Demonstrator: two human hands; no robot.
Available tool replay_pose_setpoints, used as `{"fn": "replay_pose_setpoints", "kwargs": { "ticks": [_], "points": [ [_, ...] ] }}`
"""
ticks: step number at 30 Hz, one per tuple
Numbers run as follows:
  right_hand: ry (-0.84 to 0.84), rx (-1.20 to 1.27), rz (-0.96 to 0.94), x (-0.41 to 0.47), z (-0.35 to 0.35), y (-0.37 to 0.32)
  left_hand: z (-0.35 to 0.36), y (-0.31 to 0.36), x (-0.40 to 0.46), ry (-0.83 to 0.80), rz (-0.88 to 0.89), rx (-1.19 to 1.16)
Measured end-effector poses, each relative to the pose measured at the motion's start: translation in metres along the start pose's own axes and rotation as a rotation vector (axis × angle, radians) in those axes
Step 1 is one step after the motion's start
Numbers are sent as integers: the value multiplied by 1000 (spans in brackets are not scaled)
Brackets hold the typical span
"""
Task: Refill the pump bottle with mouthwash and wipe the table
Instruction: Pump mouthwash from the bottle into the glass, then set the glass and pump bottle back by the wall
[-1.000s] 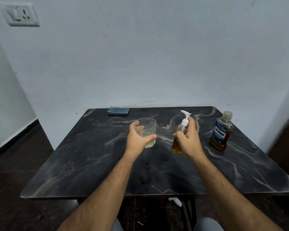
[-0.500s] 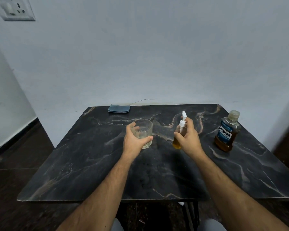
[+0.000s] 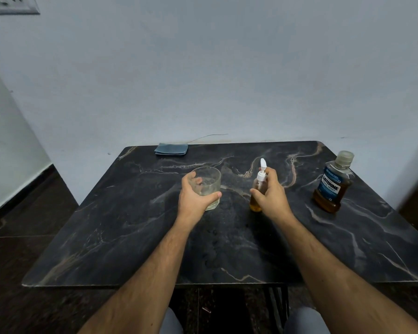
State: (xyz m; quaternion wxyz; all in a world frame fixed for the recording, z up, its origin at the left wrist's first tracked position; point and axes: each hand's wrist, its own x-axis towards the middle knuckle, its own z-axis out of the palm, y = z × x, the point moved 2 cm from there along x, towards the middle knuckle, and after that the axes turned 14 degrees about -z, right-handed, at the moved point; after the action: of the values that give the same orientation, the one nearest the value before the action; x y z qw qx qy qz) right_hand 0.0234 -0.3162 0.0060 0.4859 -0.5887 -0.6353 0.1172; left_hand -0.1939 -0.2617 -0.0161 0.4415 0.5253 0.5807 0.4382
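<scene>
A small pump bottle [image 3: 256,201] with amber liquid and a white pump head stands upright on the dark marble table [image 3: 121,237]. My right hand [image 3: 272,198] grips it round the neck and body. My left hand [image 3: 194,197] holds a clear drinking glass [image 3: 209,179] that stands on the table to the left of the pump bottle. The mouthwash bottle [image 3: 333,184], amber with a blue label and a clear cap, stands capped at the table's right side, apart from both hands. A folded blue cloth [image 3: 171,149] lies at the far edge.
The table stands against a pale wall; its front edge is near my knees [image 3: 171,321]. A wall socket [image 3: 12,4] shows at the top left. Dark floor lies to the left and right of the table.
The pump head has turned from pointing left to pointing away from me. Both hands keep their holds on the glass and the pump bottle; the view has shifted slightly.
</scene>
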Motion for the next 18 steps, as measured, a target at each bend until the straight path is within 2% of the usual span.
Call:
{"fn": "replay_pose_setpoints", "kwargs": {
  "ticks": [18],
  "points": [
    [-36,18,60,-5,-3,6,-7,3,-6,-52,-2,-34]
  ]
}}
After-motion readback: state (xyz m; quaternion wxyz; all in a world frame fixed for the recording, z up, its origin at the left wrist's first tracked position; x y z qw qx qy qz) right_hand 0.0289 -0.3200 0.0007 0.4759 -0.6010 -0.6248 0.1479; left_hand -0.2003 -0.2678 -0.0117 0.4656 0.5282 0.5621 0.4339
